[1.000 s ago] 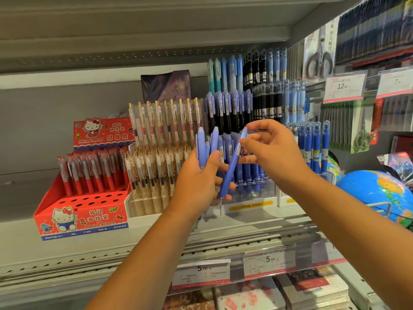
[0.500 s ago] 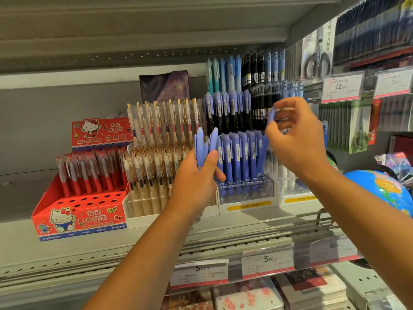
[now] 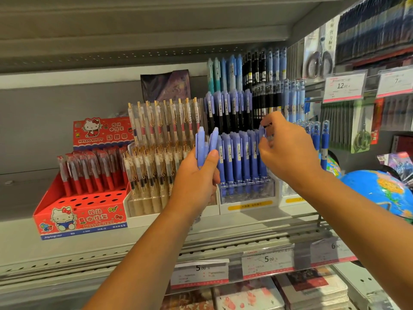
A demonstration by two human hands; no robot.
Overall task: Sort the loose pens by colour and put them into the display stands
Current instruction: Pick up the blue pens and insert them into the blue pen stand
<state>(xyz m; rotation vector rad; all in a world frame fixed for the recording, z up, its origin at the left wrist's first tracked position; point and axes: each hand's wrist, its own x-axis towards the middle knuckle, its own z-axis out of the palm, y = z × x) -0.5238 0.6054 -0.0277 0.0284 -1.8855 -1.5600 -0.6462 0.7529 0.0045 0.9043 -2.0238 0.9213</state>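
Note:
My left hand (image 3: 196,177) grips a small bundle of loose periwinkle-blue pens (image 3: 204,145), held upright in front of the shelf. Just right of it stands a clear tiered display stand (image 3: 245,192) whose front row is filled with matching blue pens (image 3: 240,157). My right hand (image 3: 288,151) pinches the top of one blue pen (image 3: 262,132) at the right end of that front row; its lower part stands among the others. Higher tiers hold black, dark blue and light blue pens (image 3: 232,108).
A red Hello Kitty stand (image 3: 80,212) with red pens sits at the left, with a stand of clear and gold pens (image 3: 156,157) beside it. A globe (image 3: 380,191) is at the right. Price tags (image 3: 267,261) line the shelf edge, and hanging scissors packs (image 3: 359,124) fill the right wall.
My right hand took one blue pen from the bundle in my left hand, carried it up and right, then lowered it into the stand's front row. My left hand stayed in place.

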